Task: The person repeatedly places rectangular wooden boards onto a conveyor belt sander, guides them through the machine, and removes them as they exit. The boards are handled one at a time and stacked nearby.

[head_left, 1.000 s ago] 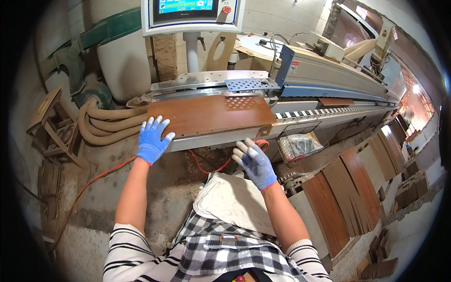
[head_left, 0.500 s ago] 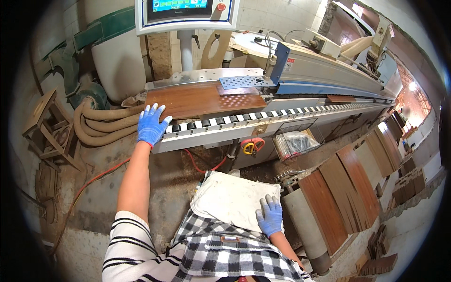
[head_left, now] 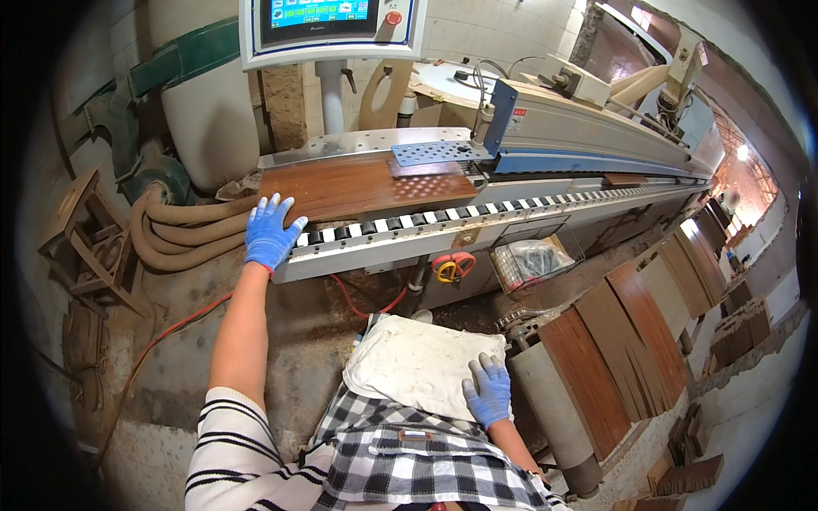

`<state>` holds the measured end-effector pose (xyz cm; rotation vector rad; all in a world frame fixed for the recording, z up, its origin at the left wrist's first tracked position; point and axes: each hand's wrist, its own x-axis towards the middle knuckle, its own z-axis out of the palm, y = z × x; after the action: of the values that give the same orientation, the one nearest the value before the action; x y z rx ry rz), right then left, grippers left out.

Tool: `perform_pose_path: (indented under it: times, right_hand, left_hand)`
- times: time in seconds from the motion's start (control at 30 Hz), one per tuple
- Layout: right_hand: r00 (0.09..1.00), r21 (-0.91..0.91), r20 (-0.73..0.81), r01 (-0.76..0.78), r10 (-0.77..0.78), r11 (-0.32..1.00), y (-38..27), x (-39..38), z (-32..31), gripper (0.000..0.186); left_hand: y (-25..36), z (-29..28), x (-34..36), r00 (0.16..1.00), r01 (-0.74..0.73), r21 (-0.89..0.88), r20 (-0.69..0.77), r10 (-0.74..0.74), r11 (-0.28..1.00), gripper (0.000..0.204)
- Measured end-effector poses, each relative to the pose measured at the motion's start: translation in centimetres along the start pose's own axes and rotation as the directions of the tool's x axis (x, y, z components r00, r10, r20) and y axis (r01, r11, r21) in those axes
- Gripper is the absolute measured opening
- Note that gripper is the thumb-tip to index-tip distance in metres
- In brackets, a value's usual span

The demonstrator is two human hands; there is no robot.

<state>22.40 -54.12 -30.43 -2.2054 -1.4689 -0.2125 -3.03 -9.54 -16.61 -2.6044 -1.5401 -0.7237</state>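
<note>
My left hand [head_left: 271, 232], in a blue-and-grey work glove, rests with fingers spread at the near left end of a reddish-brown wood-look panel [head_left: 341, 189]. The panel lies flat on the machine's infeed table, its far right part under a blue perforated plate [head_left: 439, 153]. Along the panel's near side runs a roller track [head_left: 409, 223] of black and white pieces. My right hand [head_left: 488, 392], gloved the same way, lies flat with fingers stretched on a white cloth [head_left: 417, 362] across my lap.
A control screen [head_left: 319, 13] with a red button stands above the machine. Several ribbed hoses [head_left: 175, 247] and a wooden stool [head_left: 81, 230] are at left. A wire basket [head_left: 537, 260] and yellow-red scissors [head_left: 450, 268] hang below the track. Stacked brown panels [head_left: 588, 375] lie on rollers at right.
The view has shifted slightly. Otherwise both hands keep their places, the left at the panel's end and the right on the cloth; the panel shows no clear movement along the table.
</note>
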Motion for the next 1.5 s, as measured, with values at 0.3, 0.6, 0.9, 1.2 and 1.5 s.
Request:
perform_pose_path:
  times: [0.3, 0.6, 0.9, 1.2, 1.5]
  right_hand:
    - [1.000, 0.012, 0.003, 0.001, -0.001, 1.000, 0.0, 0.0, 0.1, 0.041]
    - [1.000, 0.005, 0.007, -0.008, 0.008, 1.000, 0.0, 0.0, -0.1, 0.041]
    - [0.998, 0.165, 0.012, -0.055, 0.054, 0.985, 0.4, 0.3, -1.0, 0.039]
    - [0.942, 0.039, -0.013, -0.335, 0.336, 0.941, 8.7, 3.7, -3.8, 0.041]
    - [0.952, -0.509, 0.172, -0.135, 0.254, 0.850, 18.7, 7.5, -0.4, 0.040]
  left_hand:
    - [-2.3, -1.1, -0.8, 0.999, 0.050, -0.076, 0.020, -0.048, 0.996, 0.056]
    - [-5.4, -0.6, -1.3, 0.996, 0.091, -0.212, -0.004, -0.094, 0.973, 0.051]
    - [-2.7, -1.0, -0.6, 0.998, 0.063, -0.121, -0.001, -0.064, 0.991, 0.051]
    - [4.2, 0.6, 1.3, 0.999, -0.001, -0.031, 0.044, 0.002, 1.000, 0.054]
    - [8.5, 0.6, 0.9, 0.998, -0.056, -0.024, 0.026, 0.057, 0.998, 0.061]
